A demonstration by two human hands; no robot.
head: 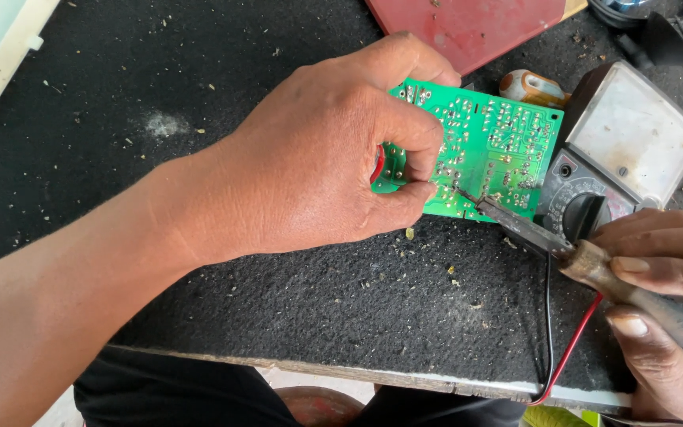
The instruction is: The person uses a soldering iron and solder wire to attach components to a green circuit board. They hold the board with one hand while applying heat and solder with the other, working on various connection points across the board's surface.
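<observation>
A green circuit board (pixel 490 150) lies solder side up on a black mat (pixel 294 292). My left hand (pixel 318 158) grips its left edge, thumb and fingers pinched over the board near a red wire. My right hand (pixel 662 300) holds a soldering iron (pixel 579 257) by its worn wooden handle. The iron's dark tip touches the board near its lower edge, just right of my left thumb.
An analog multimeter (pixel 622 150) with a black dial sits right of the board. Its red and black leads (pixel 563 348) run down over the mat's front edge. A red panel (pixel 468 28) lies at the top. A small orange and white part (pixel 533 87) rests behind the board.
</observation>
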